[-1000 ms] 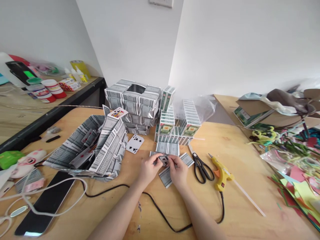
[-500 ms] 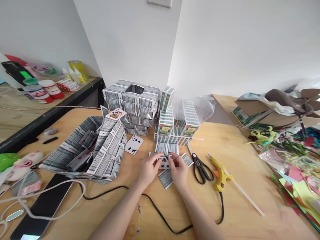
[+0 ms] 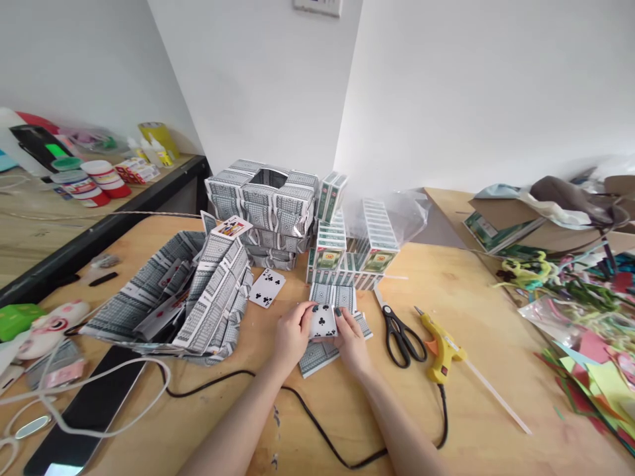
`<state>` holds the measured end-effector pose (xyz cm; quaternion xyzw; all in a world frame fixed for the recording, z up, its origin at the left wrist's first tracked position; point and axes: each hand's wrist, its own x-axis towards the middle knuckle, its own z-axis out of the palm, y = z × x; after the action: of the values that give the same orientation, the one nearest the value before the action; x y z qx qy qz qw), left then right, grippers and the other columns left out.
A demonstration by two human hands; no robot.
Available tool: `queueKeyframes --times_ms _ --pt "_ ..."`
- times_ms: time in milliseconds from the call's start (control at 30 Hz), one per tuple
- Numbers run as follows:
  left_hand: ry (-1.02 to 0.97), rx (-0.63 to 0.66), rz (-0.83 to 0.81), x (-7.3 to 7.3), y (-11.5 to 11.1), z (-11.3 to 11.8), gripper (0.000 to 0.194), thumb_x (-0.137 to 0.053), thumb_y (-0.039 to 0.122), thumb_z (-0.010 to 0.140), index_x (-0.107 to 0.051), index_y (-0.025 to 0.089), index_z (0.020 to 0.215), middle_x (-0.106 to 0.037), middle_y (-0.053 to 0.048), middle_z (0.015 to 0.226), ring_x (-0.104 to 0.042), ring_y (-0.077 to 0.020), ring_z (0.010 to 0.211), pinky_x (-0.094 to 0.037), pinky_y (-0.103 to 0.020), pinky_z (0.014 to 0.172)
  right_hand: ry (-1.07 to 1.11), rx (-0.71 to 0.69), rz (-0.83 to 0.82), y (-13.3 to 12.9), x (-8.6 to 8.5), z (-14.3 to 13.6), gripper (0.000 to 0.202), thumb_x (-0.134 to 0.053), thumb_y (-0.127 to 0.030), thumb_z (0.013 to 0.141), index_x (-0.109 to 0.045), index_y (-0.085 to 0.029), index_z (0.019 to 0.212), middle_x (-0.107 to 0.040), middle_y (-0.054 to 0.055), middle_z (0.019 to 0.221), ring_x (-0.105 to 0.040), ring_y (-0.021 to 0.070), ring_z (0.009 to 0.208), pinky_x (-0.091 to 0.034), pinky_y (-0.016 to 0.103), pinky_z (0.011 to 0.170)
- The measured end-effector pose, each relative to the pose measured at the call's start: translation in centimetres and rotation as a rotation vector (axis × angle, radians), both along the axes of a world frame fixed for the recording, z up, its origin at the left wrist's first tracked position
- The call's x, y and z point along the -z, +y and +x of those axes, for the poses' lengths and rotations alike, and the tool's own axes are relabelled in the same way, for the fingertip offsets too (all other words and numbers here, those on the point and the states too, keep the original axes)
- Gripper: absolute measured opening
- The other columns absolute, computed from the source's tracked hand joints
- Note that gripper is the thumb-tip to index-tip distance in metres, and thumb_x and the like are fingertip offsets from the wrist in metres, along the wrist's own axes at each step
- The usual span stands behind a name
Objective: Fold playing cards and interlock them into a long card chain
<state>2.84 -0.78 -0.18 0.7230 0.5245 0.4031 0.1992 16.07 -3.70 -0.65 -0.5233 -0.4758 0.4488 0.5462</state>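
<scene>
A playing card (image 3: pixel 322 322) with black clubs faces up between my two hands. My left hand (image 3: pixel 294 334) grips its left edge, thumb and fingers closed. At the right edge, my right hand (image 3: pixel 351 337) pinches it the same way. Beneath and around the held card lie patterned card pieces: one card back (image 3: pixel 316 357) shows just below, and another piece (image 3: pixel 364 325) sticks out behind my right fingers. Two card backs (image 3: pixel 332 294) stand beyond, against the stacked card boxes (image 3: pixel 330 254). A loose clubs card (image 3: pixel 266 288) rests to the left of my left hand.
Black-handled scissors (image 3: pixel 403 337) and a yellow glue gun (image 3: pixel 444 350) with its glue stick lie to the right. A black cable (image 3: pixel 317 420) crosses the front. On the left stands an open basket of folded cards (image 3: pixel 213 297), with a lidded card box (image 3: pixel 268 205) behind.
The card between my hands has tipped so its clubs face shows more fully. The card backs under it have shifted left, and the view has moved slightly.
</scene>
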Motion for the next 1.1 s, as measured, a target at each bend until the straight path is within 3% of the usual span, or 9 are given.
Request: queueKeyframes --times_ms 100,333,533,733,900,1100 --pt "-0.037 0.024 -0.036 -0.3 0.0 -0.1 0.02 -0.04 0.022 0.084 -0.057 0.02 0.094 -0.066 -0.004 0.086 -0.062 -0.015 0.08 -0.048 -0.025 0.07 0.104 -0.121 -0.048 0.0 -0.2 0.1 0.029 -0.038 -0.042 0.085 -0.058 -0.021 0.092 -0.062 0.003 0.071 -0.058 0.0161 0.058 -0.048 0.028 0.05" --pt "-0.167 0.214 -0.014 -1.1 0.0 0.1 0.024 -0.037 0.017 0.084 -0.056 0.02 0.098 -0.061 -0.005 0.1 -0.055 -0.0145 0.097 -0.044 -0.028 0.084 0.411 -0.322 -0.247 -0.1 -2.0 0.7 0.03 -0.048 -0.044 0.08 -0.055 -0.018 0.094 -0.061 0.003 0.068 -0.059 0.0165 0.063 -0.05 0.033 0.056" --pt "-0.295 0.002 -0.068 -0.4 0.0 0.1 0.018 -0.042 0.024 0.082 -0.056 0.017 0.092 -0.062 -0.007 0.092 -0.058 -0.0173 0.087 -0.046 -0.029 0.076 0.744 -0.491 -0.376 -0.2 -2.1 0.8 0.017 -0.061 -0.03 0.074 -0.055 -0.02 0.086 -0.06 0.0 0.071 -0.06 0.0153 0.072 -0.049 0.034 0.068" --pt "-0.582 -0.067 -0.208 -0.1 0.6 -0.4 0.021 -0.049 0.029 0.078 -0.055 0.015 0.092 -0.063 -0.008 0.09 -0.06 -0.0173 0.082 -0.047 -0.028 0.071 0.793 -0.494 -0.32 -0.3 -1.4 1.2 0.024 -0.057 -0.035 0.075 -0.053 -0.02 0.093 -0.063 0.004 0.082 -0.061 0.0178 0.073 -0.049 0.032 0.061" --pt "-0.69 -0.107 -0.302 -0.2 1.0 -0.3 0.017 -0.051 0.031 0.076 -0.053 0.015 0.082 -0.061 -0.003 0.077 -0.06 -0.0146 0.072 -0.047 -0.025 0.066 0.801 -0.511 -0.284 -0.5 -1.3 1.7 0.037 -0.058 -0.044 0.07 -0.05 -0.02 0.097 -0.062 0.008 0.088 -0.06 0.0203 0.073 -0.048 0.029 0.05" --pt "-0.718 -0.096 -0.327 -0.2 1.0 -0.1 0.021 -0.056 0.03 0.07 -0.053 0.014 0.083 -0.06 -0.003 0.078 -0.059 -0.0138 0.07 -0.047 -0.024 0.063 0.837 -0.413 -0.189 -0.4 -2.3 1.4 0.041 -0.056 -0.042 0.071 -0.049 -0.021 0.106 -0.061 0.007 0.095 -0.06 0.0191 0.074 -0.049 0.033 0.06"
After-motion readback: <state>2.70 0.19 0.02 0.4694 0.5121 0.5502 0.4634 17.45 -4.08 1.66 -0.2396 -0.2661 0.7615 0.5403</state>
